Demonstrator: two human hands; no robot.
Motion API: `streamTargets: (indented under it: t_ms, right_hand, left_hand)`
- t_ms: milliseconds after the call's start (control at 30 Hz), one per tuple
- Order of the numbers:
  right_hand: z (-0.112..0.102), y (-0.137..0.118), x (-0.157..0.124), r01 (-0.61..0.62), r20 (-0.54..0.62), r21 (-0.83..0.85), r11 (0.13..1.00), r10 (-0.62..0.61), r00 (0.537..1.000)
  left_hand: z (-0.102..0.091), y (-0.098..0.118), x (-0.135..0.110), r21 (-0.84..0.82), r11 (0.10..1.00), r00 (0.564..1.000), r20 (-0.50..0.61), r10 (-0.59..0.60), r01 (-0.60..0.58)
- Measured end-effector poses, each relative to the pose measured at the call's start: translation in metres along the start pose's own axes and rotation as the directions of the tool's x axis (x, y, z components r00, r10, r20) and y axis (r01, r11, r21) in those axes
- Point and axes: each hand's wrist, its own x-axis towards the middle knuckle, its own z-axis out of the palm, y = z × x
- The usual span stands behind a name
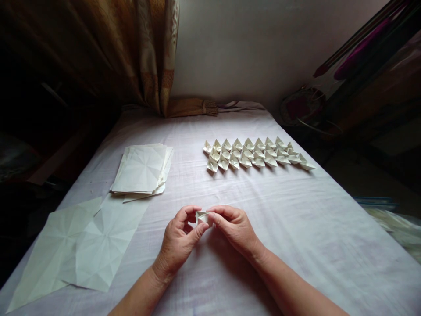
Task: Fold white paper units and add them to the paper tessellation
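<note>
While the left hand (179,235), at 8 o'clock, pinches a small folded paper (203,217) between thumb and bent fingers, the right hand (234,226), at 3 o'clock, nips its right edge, thumb and fingertips almost meeting. That paper marks the dial's centre, over a pale cloth (296,263). At 1 o'clock stand rows of folded paper shapes (246,162); at 10, a paper stack (140,169); between 8 and 9, loose creased sheets (103,245) overlap.
</note>
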Motion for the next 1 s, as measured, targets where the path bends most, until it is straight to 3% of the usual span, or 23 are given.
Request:
streamTargets:
  t_ms: [100, 300, 433, 533, 667, 833, 1000]
  right_hand:
    - [0.002, -0.001, -0.002, 0.017, -0.020, -0.014, 1.000, -0.017, 1.000]
    - [0.001, -0.002, -0.003, -0.016, 0.080, -0.022, 1.000, 0.018, 0.997]
    - [-0.001, -0.005, 0.000, -0.078, -0.022, 0.035, 0.996, 0.079, 0.997]
    - [-0.002, -0.008, 0.003, -0.148, -0.054, 0.107, 0.983, 0.154, 0.987]
    - [-0.003, -0.011, 0.004, -0.152, -0.048, 0.133, 0.979, 0.159, 0.986]
    - [-0.003, -0.011, 0.003, -0.135, -0.021, 0.112, 0.985, 0.138, 0.990]
    - [-0.003, -0.009, 0.002, -0.142, -0.017, 0.112, 0.984, 0.145, 0.989]
  left_hand:
    - [0.001, 0.002, 0.000, 0.018, 1.000, 0.999, -0.044, 0.014, -0.013]
    - [0.000, 0.000, -0.001, 0.028, 0.999, 0.997, -0.057, 0.043, -0.041]
    - [0.000, -0.005, -0.004, 0.150, 0.974, 0.983, -0.055, 0.177, -0.168]
    - [-0.001, -0.007, -0.006, 0.259, 0.910, 0.944, 0.024, 0.328, -0.323]
    - [-0.006, -0.003, -0.003, 0.318, 0.809, 0.867, 0.108, 0.487, -0.494]
    - [-0.011, 0.003, 0.002, 0.340, 0.740, 0.813, 0.195, 0.548, -0.581]
    - [-0.010, 0.009, 0.001, 0.308, 0.723, 0.784, 0.187, 0.591, -0.619]
